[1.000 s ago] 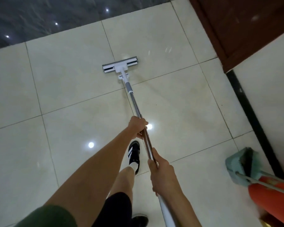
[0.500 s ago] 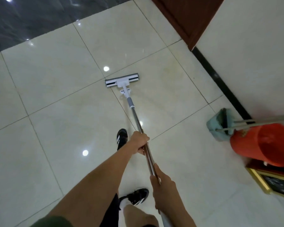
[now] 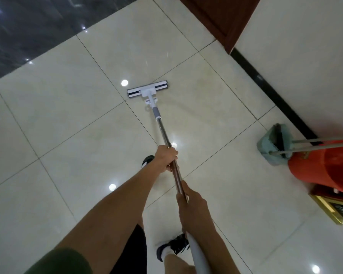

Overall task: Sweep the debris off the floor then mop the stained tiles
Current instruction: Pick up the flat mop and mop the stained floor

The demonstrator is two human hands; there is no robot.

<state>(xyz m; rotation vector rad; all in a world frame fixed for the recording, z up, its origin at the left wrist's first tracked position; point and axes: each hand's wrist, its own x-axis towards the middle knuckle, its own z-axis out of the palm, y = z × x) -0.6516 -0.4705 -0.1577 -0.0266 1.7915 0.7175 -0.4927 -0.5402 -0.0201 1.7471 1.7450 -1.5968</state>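
Mop (image 3: 148, 91) pulled nearer — two hands (image 3: 166, 157) gripping

Orange bucket (image 3: 323, 169) – gold frame (image 3: 333, 209) beside

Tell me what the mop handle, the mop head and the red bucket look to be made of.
Mop handle: probably polished metal, since it shines and mirrors its surroundings; the lower collar looks like grey plastic. Mop head: seemingly white matte plastic, with dark strips whose material is unclear. Red bucket: likely smooth moulded plastic, with an even colour and soft sheen.
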